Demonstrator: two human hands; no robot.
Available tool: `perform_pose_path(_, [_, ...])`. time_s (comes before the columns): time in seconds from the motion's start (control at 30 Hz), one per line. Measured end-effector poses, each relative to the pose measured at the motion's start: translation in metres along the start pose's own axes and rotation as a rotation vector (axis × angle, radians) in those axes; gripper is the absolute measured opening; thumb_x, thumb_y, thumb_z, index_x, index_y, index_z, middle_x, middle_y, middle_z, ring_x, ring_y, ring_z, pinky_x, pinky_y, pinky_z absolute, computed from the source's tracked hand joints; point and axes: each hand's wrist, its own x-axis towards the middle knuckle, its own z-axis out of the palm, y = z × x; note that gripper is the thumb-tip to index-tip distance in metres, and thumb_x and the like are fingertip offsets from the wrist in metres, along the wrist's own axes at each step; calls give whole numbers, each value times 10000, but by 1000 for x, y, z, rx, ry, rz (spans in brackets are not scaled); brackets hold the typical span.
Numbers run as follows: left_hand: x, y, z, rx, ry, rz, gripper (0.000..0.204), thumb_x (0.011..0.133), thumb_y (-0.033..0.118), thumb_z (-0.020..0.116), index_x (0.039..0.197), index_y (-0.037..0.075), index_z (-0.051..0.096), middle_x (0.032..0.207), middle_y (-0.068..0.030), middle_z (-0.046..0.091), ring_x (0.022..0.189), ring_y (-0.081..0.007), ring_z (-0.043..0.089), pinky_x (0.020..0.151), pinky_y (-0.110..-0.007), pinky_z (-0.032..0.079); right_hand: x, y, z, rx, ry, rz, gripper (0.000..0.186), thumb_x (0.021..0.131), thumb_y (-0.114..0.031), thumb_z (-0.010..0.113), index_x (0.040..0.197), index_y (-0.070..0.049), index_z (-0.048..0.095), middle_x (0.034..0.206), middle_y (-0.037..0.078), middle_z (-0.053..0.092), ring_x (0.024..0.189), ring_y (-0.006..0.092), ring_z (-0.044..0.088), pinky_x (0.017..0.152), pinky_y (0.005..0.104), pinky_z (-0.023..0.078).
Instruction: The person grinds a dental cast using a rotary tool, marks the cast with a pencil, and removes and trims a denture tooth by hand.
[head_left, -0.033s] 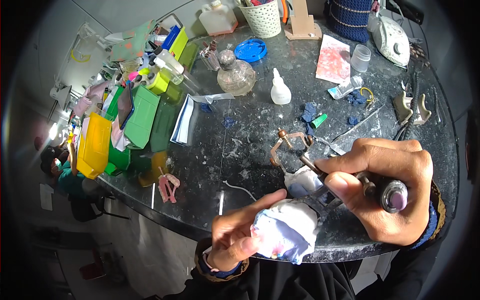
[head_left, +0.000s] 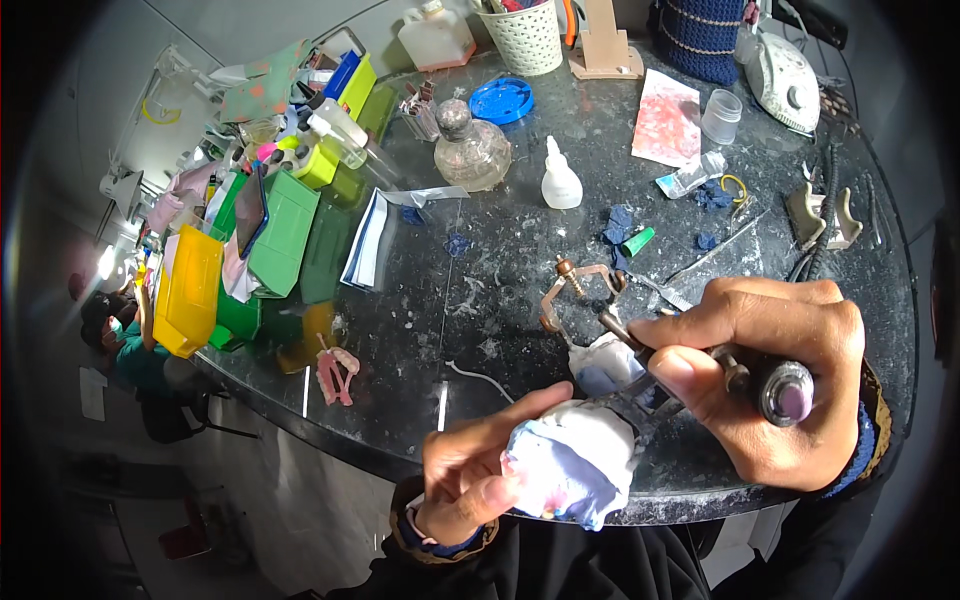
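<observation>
My left hand point(head_left: 470, 465) is closed around a lump of white plaster point(head_left: 575, 470) with a bluish tint and small coloured specks, held over the table's near edge. My right hand point(head_left: 780, 370) grips a dark metal piece point(head_left: 738, 374) with a thin rod, a small knob and a thick cylindrical end. Its dark frame reaches the plaster; whether they are joined, I cannot tell. Just beyond, a second white and blue plaster piece point(head_left: 605, 365) lies partly hidden by my right hand. Next to it is a coppery hinged metal frame with a spring point(head_left: 567, 280).
A pink denture-like piece point(head_left: 337, 375) lies at left. Behind stand a white dropper bottle point(head_left: 562, 180), a glass burner point(head_left: 473, 155) and a blue lid point(head_left: 502, 100). Green point(head_left: 285, 235) and yellow bins point(head_left: 188, 290) line the left edge. A cord crosses a cream stand point(head_left: 825, 215) at right.
</observation>
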Motion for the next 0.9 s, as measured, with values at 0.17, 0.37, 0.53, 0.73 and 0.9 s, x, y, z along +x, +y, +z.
perform_pose_path(0.17, [-3,4,4,121,48,3,633,811,199,616,1235,-211,384,1185,-300,536,1018,-280,605,918,-369,453,3,2,1,3,-43,-39,113,714,-15,703,800,53,673,654,138,640,558,183,635,518,265,461])
perform_pose_path(0.37, [-1,-5,12,65,121,135,644,793,185,634,1237,-209,383,1167,-294,551,948,-264,633,862,-363,485,4,5,0,14,-25,-76,111,724,-17,689,810,53,674,662,139,641,571,184,632,531,271,461])
perform_pose_path(0.53, [0,-13,6,-146,-4,135,641,819,184,620,1276,-176,349,1131,-299,561,904,-271,646,768,-370,536,8,12,-2,55,-55,-90,115,729,-5,657,830,47,670,713,136,651,591,168,621,548,273,455])
perform_pose_path(0.73, [6,-12,10,-287,-148,-340,808,844,527,557,1396,61,196,1296,-361,349,1134,-571,406,909,-724,327,16,27,-4,284,-247,-203,182,732,24,631,907,30,679,743,108,644,596,151,584,536,277,431])
perform_pose_path(0.9, [5,-18,8,-514,-313,-323,882,779,466,672,1366,-53,268,1231,-343,463,1119,-457,504,883,-488,486,13,24,-4,280,-287,-141,202,743,-2,703,940,27,674,848,116,646,700,167,604,635,314,485])
